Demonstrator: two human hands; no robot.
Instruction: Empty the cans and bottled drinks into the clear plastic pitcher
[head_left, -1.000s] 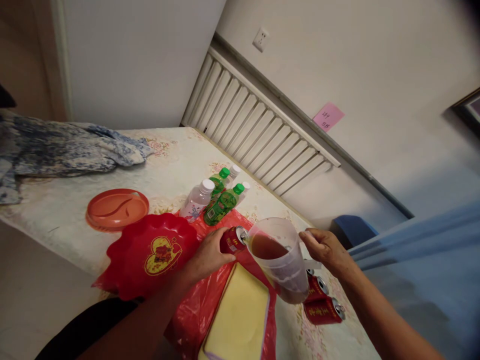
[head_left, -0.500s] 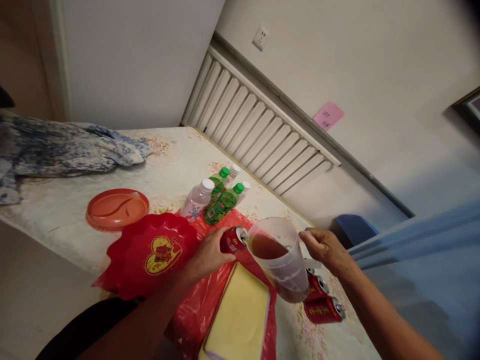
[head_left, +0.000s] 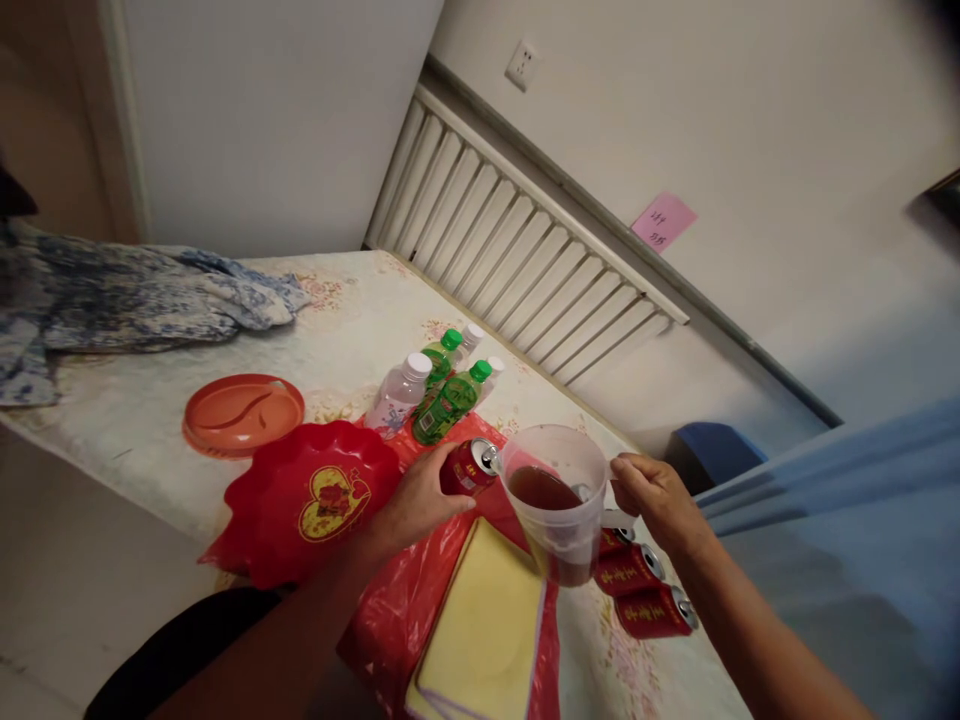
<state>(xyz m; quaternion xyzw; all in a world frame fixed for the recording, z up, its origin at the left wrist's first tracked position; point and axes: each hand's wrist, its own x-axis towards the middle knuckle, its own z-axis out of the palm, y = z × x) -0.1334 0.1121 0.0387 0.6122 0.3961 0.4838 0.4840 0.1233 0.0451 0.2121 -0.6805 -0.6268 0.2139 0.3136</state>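
My left hand (head_left: 416,502) is wrapped round an open red drink can (head_left: 469,468), its top beside the rim of a clear plastic pitcher (head_left: 562,545). Brown liquid (head_left: 544,490) partly fills the pitcher. My right hand (head_left: 658,497) grips the pitcher's handle, holding it above the table. Just beyond the pitcher's lower right side are several red cans (head_left: 654,612), partly hidden by it. Below the held can lies a yellow cloth-like stack (head_left: 484,625) on a red plastic bag (head_left: 397,610).
Left of my hands sit a red scalloped tray (head_left: 277,500) and an orange divided dish (head_left: 244,415). Behind them stand green-capped bottles (head_left: 450,405) and a white-capped bottle (head_left: 397,395). A radiator (head_left: 525,240) lines the wall. Patterned fabric (head_left: 157,300) lies at the far left.
The pitcher has come to a more upright position, its base shifting left. The can has tipped back from the pitcher's rim, still in my left hand.
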